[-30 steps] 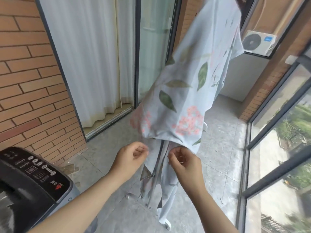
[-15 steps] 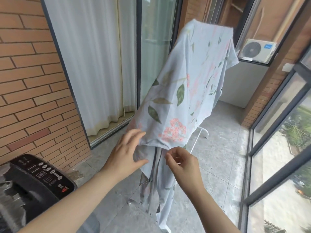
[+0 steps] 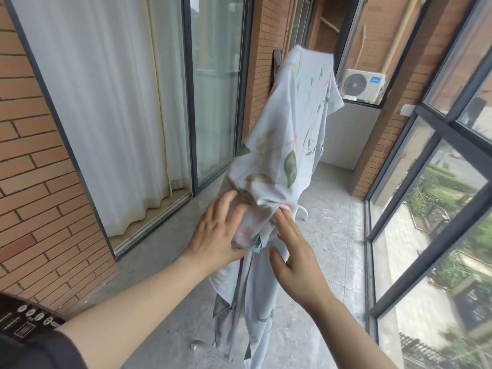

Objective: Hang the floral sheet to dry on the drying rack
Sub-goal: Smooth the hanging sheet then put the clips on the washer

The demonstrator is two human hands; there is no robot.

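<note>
While the floral sheet point(image 3: 292, 123) hangs draped over the drying rack point(image 3: 239, 302), the left hand point(image 3: 215, 235) presses its bunched fold with slightly spread fingers, and the right hand point(image 3: 295, 254) touches it with straight fingers together.

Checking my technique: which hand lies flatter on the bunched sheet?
The left hand, spread across the floral sheet; the right hand touches it only with its fingertips.

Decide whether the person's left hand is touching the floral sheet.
Touching. The head view shows the left hand with straight fingers pressed flat against the bunched floral sheet, with no gap between them.
</note>
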